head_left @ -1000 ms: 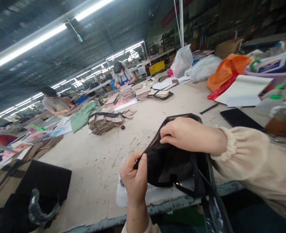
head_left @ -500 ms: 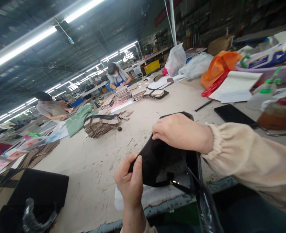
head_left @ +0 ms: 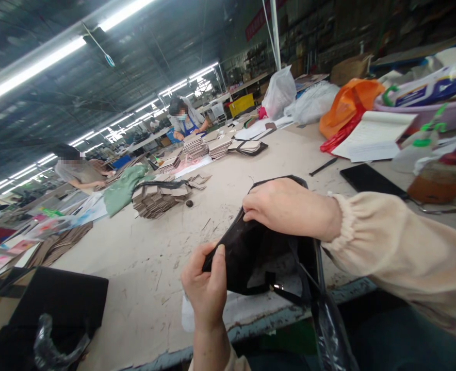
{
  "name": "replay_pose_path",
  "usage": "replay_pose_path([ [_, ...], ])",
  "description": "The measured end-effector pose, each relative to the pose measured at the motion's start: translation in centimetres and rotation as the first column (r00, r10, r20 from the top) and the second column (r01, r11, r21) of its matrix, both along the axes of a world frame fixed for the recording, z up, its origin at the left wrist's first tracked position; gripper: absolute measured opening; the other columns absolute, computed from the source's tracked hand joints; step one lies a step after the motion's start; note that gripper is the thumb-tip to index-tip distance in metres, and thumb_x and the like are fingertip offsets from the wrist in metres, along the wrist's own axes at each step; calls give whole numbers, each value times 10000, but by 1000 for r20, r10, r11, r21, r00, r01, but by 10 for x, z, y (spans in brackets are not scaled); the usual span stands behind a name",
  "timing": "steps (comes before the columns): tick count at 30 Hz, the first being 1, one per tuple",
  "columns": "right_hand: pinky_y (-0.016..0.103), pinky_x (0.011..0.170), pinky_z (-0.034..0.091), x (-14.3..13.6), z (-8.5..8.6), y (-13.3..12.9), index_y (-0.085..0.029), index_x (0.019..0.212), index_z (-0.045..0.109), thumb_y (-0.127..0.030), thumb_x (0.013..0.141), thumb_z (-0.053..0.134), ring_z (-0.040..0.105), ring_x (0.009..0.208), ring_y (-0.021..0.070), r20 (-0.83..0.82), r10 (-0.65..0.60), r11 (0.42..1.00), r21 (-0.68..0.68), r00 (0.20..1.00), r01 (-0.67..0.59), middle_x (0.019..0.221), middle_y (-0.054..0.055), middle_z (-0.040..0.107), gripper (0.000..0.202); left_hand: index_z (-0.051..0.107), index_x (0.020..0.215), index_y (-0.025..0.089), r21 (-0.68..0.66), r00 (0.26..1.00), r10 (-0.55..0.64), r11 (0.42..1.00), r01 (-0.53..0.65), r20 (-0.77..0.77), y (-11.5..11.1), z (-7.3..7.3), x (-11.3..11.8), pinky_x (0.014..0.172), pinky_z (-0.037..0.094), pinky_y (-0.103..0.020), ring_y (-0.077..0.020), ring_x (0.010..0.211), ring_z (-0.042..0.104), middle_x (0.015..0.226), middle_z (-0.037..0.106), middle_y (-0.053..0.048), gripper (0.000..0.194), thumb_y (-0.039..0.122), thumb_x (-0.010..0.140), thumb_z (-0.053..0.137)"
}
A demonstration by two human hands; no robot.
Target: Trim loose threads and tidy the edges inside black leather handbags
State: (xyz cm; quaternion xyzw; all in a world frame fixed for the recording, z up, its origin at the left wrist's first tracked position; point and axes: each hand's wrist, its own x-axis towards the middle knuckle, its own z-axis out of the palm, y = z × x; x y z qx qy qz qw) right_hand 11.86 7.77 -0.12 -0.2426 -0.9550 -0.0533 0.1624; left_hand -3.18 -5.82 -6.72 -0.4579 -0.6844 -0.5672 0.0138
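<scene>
A black bag [head_left: 243, 257] with a dark lining and a small metal fitting rests at the table's front edge, partly hanging over it. My left hand [head_left: 208, 281] pinches the bag's left rim between thumb and fingers. Farther along the same rim, my right hand [head_left: 278, 206] is closed on the edge, its fingertips pressed together and partly hidden by the back of the hand. Between the two hands the rim is stretched in a slanting line. A strap wrapped in clear plastic [head_left: 332, 330] hangs down at the bag's right side.
A black phone [head_left: 373, 181], a bottle of brown liquid [head_left: 440, 178] and a notepad [head_left: 375, 136] lie to the right. Stacked brown pieces [head_left: 160, 198] stand across the table [head_left: 135, 257]. A black box-like piece [head_left: 61, 296] is at left. Two people work farther back.
Both hands keep their hold on the bag's rim, with hardly any movement. The whole view has shifted slightly.
</scene>
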Motion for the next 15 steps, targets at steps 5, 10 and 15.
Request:
replay_pose_path([
  [5,289,649,377,-2,-2,1,-229,819,667,-364,875,472,618,761,205,-8,-13,1000,-22,1000,13,794,44,691,243,657,787,174,-8,999,0,1000,-1,-45,2,-4,-8,616,450,-195,-109,637,570,684,627,23,100,270,768,638],
  [10,291,640,361,-1,-3,1,-222,793,654,-381,875,474,610,734,202,-3,-20,1000,-3,1000,20,764,45,683,254,662,929,192,-40,998,-58,998,57,-20,0,-12,-19,729,485,-228,-139,781,620,854,681,-5,194,297,765,659],
  [15,287,620,337,0,-4,2,-216,786,646,-377,876,472,599,705,192,-12,-19,1000,-2,1000,19,757,42,676,254,654,1014,210,-37,995,-88,995,90,54,-3,-14,-22,791,492,-243,-158,883,630,971,690,-19,301,312,734,695],
])
